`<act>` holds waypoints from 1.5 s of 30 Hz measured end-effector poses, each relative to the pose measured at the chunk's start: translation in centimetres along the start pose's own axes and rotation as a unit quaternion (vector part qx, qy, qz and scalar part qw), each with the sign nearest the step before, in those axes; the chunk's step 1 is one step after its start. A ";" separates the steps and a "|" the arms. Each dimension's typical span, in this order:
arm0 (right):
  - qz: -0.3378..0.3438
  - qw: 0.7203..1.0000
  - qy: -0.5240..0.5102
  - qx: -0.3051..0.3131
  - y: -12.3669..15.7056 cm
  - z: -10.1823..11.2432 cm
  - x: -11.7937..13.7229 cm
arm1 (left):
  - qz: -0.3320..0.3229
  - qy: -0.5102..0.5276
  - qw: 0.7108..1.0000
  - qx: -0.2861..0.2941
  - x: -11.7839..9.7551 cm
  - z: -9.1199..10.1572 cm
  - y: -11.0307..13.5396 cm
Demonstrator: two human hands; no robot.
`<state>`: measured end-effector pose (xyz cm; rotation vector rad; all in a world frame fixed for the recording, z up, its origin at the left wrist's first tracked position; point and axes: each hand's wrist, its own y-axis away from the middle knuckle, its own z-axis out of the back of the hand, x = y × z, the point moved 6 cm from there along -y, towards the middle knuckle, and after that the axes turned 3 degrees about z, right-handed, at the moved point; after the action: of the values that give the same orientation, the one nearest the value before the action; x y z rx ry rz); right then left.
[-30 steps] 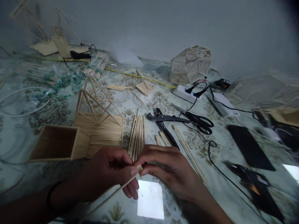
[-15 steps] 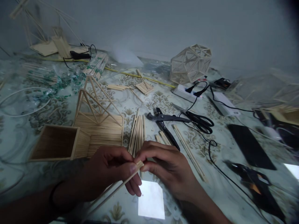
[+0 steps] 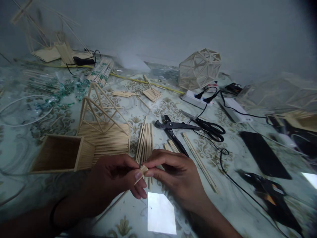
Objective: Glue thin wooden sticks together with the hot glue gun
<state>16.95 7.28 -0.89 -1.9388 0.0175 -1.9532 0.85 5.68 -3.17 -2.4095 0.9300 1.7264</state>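
Thin wooden sticks (image 3: pixel 143 169) are pinched between the fingertips of both my hands, their ends pressed together. My left hand (image 3: pixel 116 180) grips them from the left, and a stick runs down and left beneath it. From the right, my right hand (image 3: pixel 175 175) closes thumb and forefinger on the same ends. Just beyond my fingers lies a loose bundle of sticks (image 3: pixel 145 140). A stick-built frame on a slatted base (image 3: pixel 109 140) stands behind my left hand, beside an open wooden box (image 3: pixel 56 153).
Right of centre lie black cutters (image 3: pixel 170 125), scissors (image 3: pixel 210 129) and long sticks (image 3: pixel 200 163). Farther right are a dark phone-like slab (image 3: pixel 264 155) and a glue gun (image 3: pixel 269 195) with its cord. A power strip (image 3: pixel 196 99) and a geometric stick frame (image 3: pixel 200 69) stand at the back.
The held sticks have turned, so their ends now point more towards my view. My fingers have shifted slightly left and upward around them. The view has moved a little.
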 end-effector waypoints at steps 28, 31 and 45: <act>-0.111 0.992 0.006 -0.063 0.2 1.9 -1.0 | 0.034 -0.072 0.997 -0.025 -0.6 0.3 -0.3; -0.094 0.994 0.025 -0.047 0.1 2.2 -0.6 | 0.039 -0.083 0.995 -0.031 -0.7 0.3 -0.2; -0.049 0.990 -0.034 0.127 0.2 -0.8 -0.2 | 0.038 -0.106 0.994 0.005 0.1 0.1 -0.2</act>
<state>16.23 6.93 -1.17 -1.8668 -0.3355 -1.8458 0.88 5.85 -3.34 -2.1563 1.0090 1.9515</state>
